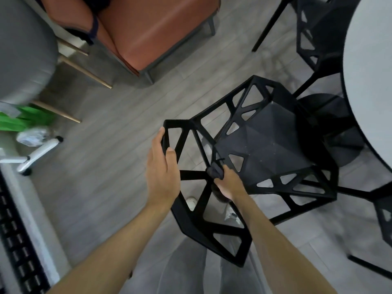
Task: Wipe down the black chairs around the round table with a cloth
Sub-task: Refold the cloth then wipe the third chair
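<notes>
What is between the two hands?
In the head view, black struts of the chair back and gaps showing grey floor lie between the left hand, resting on the frame, and the right hand gripping the dark cloth.

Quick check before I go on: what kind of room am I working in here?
Probably an office lounge or break area, though I can't be sure. A round white table ringed by black geometric chairs, an orange upholstered armchair, and grey wood-look plank flooring suggest a shared seating space.
</notes>
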Action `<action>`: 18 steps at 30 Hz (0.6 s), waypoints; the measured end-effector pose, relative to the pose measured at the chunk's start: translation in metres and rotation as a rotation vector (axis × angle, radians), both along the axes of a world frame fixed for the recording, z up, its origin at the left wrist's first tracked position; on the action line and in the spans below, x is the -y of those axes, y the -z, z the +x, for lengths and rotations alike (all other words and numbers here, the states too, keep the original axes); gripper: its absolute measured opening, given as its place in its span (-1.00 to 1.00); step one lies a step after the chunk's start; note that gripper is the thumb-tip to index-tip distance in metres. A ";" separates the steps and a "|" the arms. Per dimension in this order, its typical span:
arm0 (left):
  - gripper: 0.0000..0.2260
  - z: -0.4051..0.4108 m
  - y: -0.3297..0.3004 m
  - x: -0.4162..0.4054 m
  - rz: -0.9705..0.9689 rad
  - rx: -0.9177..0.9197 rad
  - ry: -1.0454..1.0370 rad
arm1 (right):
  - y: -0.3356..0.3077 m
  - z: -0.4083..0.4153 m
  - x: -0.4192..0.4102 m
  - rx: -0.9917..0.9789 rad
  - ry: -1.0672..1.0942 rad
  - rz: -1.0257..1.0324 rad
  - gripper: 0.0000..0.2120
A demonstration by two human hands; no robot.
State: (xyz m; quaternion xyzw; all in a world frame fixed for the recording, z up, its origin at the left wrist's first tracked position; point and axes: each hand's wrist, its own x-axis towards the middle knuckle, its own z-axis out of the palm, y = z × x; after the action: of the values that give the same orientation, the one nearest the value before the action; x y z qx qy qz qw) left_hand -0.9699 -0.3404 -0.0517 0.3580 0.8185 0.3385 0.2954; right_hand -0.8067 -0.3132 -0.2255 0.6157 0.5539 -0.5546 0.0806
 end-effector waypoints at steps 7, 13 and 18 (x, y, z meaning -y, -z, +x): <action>-0.51 0.000 0.003 0.000 -0.008 -0.060 -0.006 | -0.013 -0.048 -0.022 -0.171 0.219 0.136 -0.73; -0.53 0.003 -0.001 -0.001 -0.017 -0.072 0.000 | -0.011 0.031 0.006 0.029 -0.141 0.004 -0.65; -0.53 0.004 -0.001 -0.002 -0.017 -0.082 0.001 | -0.012 0.074 0.022 0.112 -0.239 -0.152 -0.63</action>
State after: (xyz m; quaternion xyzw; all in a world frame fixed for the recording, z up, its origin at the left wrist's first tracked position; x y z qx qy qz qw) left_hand -0.9655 -0.3384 -0.0507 0.3695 0.8325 0.3164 0.2651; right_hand -0.7324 -0.3355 -0.2135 0.5674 0.5744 -0.5463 0.2230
